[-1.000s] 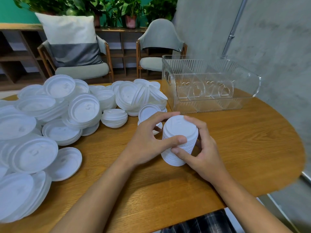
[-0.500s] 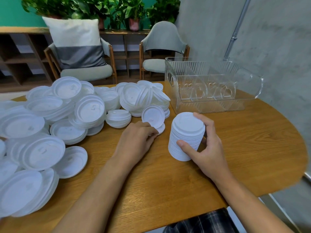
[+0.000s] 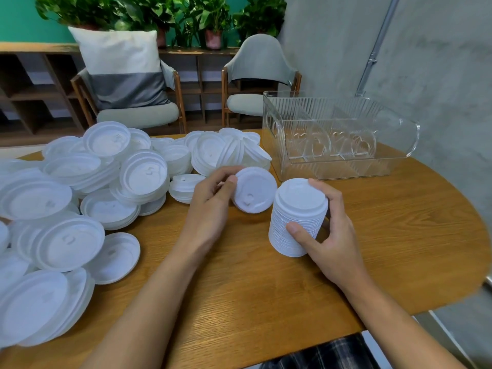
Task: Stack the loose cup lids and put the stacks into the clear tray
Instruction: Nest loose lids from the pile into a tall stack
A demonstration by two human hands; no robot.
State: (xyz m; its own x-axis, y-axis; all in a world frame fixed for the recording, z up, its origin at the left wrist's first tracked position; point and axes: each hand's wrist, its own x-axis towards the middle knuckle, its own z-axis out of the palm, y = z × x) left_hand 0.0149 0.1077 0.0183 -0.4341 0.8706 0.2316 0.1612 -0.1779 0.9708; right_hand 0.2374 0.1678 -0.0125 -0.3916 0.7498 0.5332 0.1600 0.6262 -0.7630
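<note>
A rounded wooden table (image 3: 399, 235) fills the lower frame. Beyond it stand two grey-cushioned wooden armchairs. The left chair (image 3: 138, 114) holds a white-and-grey pillow (image 3: 119, 62); the right chair (image 3: 259, 62) is at upper centre. Open wooden shelving (image 3: 34, 83) runs behind them below a green wall (image 3: 16, 25), with potted plants (image 3: 186, 20) on top. At upper right is a grey wall (image 3: 439, 75), seemingly concrete, with a metal pipe (image 3: 378, 46) running up it.

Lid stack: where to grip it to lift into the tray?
Grip the lid stack low on its side wall, from the right, thumb in front, fingers behind, as the right hand does. It is a tall pile of separate lids; a top grip would probably lift only a few.
</note>
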